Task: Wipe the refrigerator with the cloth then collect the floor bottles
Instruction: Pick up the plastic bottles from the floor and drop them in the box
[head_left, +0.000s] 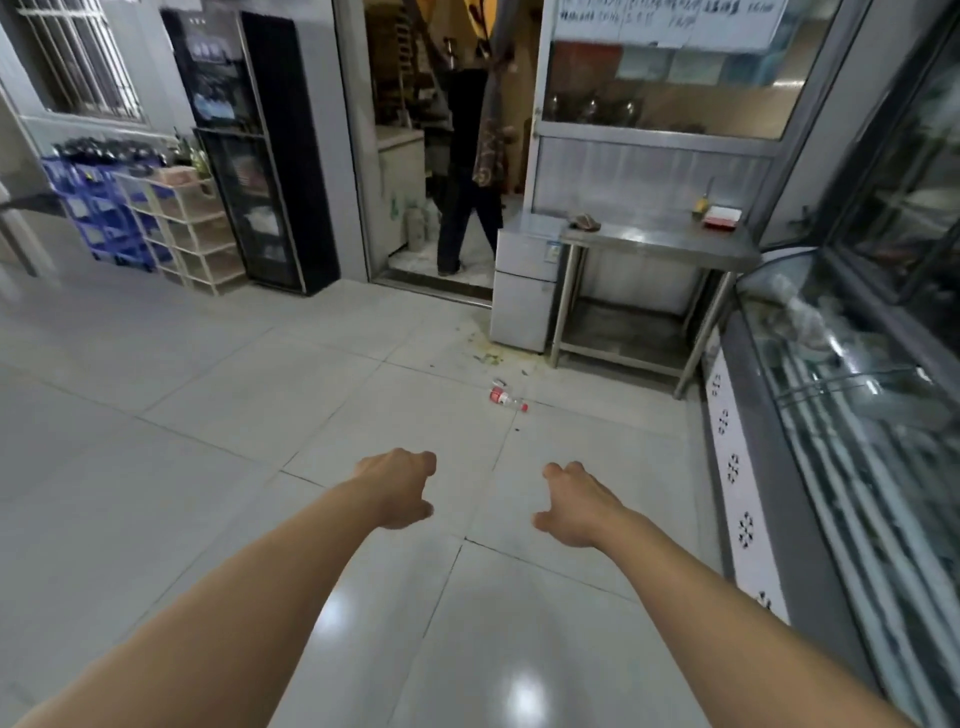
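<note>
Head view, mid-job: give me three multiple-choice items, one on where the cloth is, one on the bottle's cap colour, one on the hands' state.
1. The cloth lies:
A. on the steel table
B. on the floor
C. in a hand

2. The floor bottle has a cap that is:
A. blue
B. red
C. yellow

3. The left hand and right hand are:
A. both gripping bottles
B. one holding the cloth
C. both empty, fingers loosely curled

Key: 1 A, it sits on the steel table beside the small refrigerator; 2 B, the cap end shows red; 3 C, nothing is held.
</note>
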